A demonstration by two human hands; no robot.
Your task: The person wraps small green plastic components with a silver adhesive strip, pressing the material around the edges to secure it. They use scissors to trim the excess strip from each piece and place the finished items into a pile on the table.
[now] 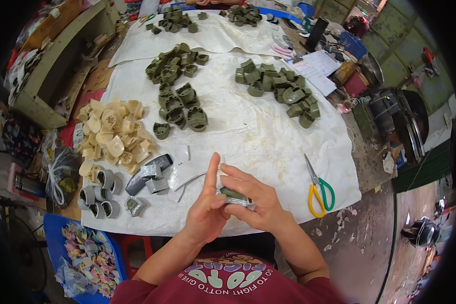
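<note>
Near the table's front edge my left hand (pixel 207 209) and my right hand (pixel 256 199) meet around a small olive-green plastic part (pixel 234 194) with silvery wrapping along its edge. My left thumb presses against the part while the left index finger points upward. The right thumb and fingers close on it from the other side. Just left of my hands lie dark curved pieces (pixel 148 175) with silvery strips over them, and clear film scraps (pixel 183 169). A small silver-wrapped part (pixel 134 205) sits closer to me, beside several grey-wrapped rings (pixel 109 209).
Green-and-yellow-handled scissors (pixel 319 190) lie at right. Cream plastic parts (pixel 115 133) are heaped at left. Olive parts form piles at centre-left (pixel 180 109) and right (pixel 283 87). A blue basin (pixel 117 253) of colourful scraps stands below left; papers (pixel 314 71) lie at far right.
</note>
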